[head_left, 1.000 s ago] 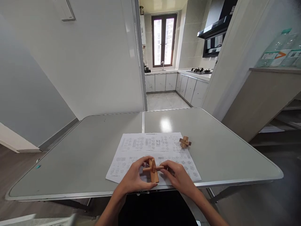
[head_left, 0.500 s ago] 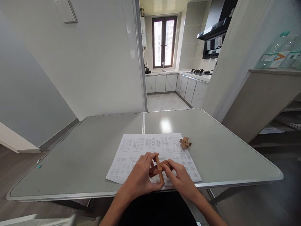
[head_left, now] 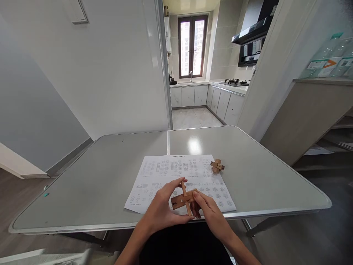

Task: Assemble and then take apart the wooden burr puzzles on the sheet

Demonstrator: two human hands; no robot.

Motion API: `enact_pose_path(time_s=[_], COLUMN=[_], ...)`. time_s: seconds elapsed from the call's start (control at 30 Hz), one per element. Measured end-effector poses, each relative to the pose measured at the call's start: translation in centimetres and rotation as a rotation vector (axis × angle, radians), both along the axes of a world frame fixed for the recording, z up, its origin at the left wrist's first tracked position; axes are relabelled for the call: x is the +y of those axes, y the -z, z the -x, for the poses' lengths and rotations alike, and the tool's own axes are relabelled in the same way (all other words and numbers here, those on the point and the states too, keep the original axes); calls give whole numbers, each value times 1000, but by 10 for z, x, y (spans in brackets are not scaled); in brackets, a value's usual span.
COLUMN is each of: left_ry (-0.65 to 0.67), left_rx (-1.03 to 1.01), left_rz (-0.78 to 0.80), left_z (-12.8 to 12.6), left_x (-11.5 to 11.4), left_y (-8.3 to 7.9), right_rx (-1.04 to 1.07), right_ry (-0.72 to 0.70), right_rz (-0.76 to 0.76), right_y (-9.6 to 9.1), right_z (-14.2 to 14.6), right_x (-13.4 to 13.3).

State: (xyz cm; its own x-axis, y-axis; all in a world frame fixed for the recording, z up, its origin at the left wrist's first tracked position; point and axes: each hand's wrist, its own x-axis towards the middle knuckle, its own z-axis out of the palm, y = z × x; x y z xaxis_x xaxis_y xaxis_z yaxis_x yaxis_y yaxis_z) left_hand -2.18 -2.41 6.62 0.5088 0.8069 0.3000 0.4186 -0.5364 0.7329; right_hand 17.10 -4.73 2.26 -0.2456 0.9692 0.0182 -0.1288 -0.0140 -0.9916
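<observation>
Between my hands, above the near edge of a printed sheet (head_left: 157, 169), is a wooden burr puzzle (head_left: 178, 201) of crossed notched sticks. My left hand (head_left: 161, 209) is closed on it, with one stick pinched lengthwise between thumb and fingertips. My right hand (head_left: 208, 208) grips the puzzle's right side with thumb and fingers, which partly hide it. A dark mark shows on the flat left end of one piece. Another wooden puzzle, an assembled cross (head_left: 217, 166), rests at the sheet's right edge.
The sheet with rows of small diagrams lies on a grey-green table (head_left: 91, 184) with a metal rim. A small teal bit (head_left: 46, 194) is near the left edge. Plastic bottles (head_left: 325, 60) stand on a cabinet at right. Beyond the table is a kitchen.
The puzzle in my hands has turned, so a broad flat face with a dark mark now shows. My right fingers have shifted their hold. The cross on the sheet stays put.
</observation>
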Motion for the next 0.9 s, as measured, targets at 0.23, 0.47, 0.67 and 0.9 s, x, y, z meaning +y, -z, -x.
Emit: enact_pose_path(time_s=[0.23,0.47,0.67,0.9], left_ry=[-53,-38,13,-52], left_rx=[-6,-6,-77,-223], left_rz=[-10,19,-2,15], left_z=[-1,0,-8,-9], left_x=[-4,-2,-5,7], left_y=[3,10,5,10], right_rx=[-111,-182,-14,118], right_ry=[96,52,46,21], right_rz=[-39,-29,149,151], right_y=[-4,-10,-4,4], right_z=[12,10,11,17], right_x=[-8,-7,-4,7])
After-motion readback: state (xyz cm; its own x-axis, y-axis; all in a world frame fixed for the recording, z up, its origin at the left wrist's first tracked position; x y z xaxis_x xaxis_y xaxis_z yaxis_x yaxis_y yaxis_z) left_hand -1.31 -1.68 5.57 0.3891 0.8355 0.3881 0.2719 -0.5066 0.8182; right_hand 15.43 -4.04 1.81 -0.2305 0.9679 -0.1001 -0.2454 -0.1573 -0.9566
